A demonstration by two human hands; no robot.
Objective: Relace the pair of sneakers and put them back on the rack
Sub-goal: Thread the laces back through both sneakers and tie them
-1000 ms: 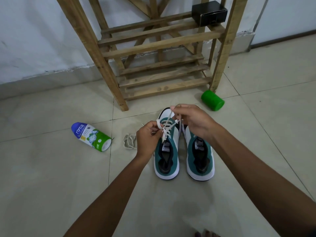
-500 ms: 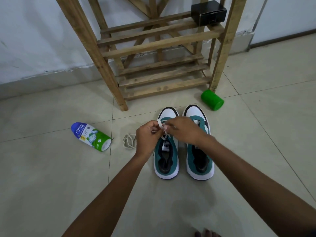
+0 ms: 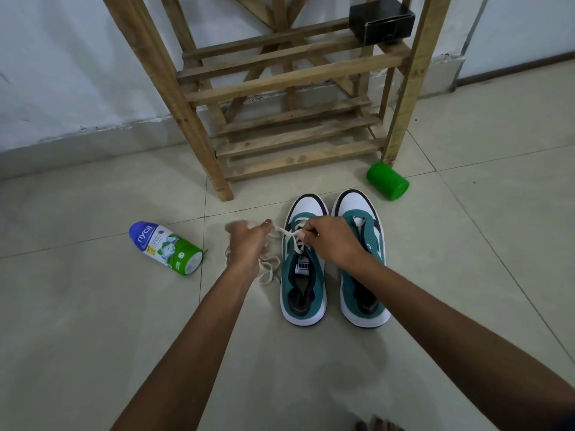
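Two teal and white sneakers stand side by side on the tiled floor, toes toward the rack. The left sneaker [image 3: 303, 275] has a white lace [image 3: 289, 236] partly threaded through its eyelets. My left hand [image 3: 247, 244], blurred by motion, pinches one lace end out to the left of the shoe. My right hand [image 3: 329, 241] pinches the lace over the left sneaker's eyelets. The right sneaker [image 3: 362, 269] shows no lace. A second loose lace [image 3: 267, 272] lies coiled on the floor under my left hand. The wooden rack [image 3: 289, 88] stands just beyond.
A blue, white and green powder bottle [image 3: 166, 247] lies on its side at the left. A green cylinder [image 3: 387, 181] lies by the rack's right leg. A black box [image 3: 382, 20] sits on the rack's upper shelf. Toes [image 3: 376, 426] show at the bottom edge.
My left hand has swung out to the left, drawing the lace end sideways. My right hand dropped from above the toe onto the left sneaker's eyelets and stays there.
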